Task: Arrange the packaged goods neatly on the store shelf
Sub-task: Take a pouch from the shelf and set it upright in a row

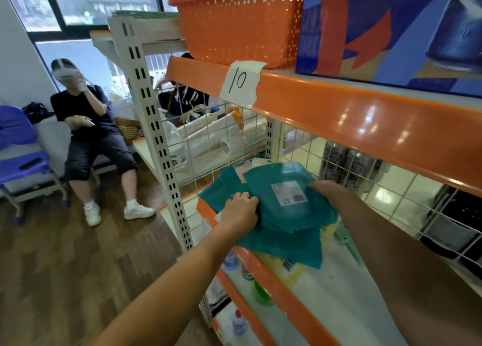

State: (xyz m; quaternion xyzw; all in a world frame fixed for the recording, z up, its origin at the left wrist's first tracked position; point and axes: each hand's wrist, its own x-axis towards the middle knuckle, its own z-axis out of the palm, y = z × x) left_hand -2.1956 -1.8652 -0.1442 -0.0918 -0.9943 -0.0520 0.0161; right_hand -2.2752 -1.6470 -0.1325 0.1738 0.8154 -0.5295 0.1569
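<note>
A stack of flat teal packages (281,238) lies at the left end of the middle shelf (339,304). The top teal package (276,189) has a white label and sits askew on the pile. My left hand (241,210) grips its left edge with curled fingers. My right hand (331,193) holds its right edge, fingers partly hidden behind the pack. A pale yellow pack (292,266) with a barcode peeks out beneath the pile.
The orange shelf edge above (339,105) carries a taped "10" label (241,82), an orange basket (240,22) and a blue box (391,29). Cans (347,168) stand behind the wire grid. A seated person (88,136) wearing a headset is at left.
</note>
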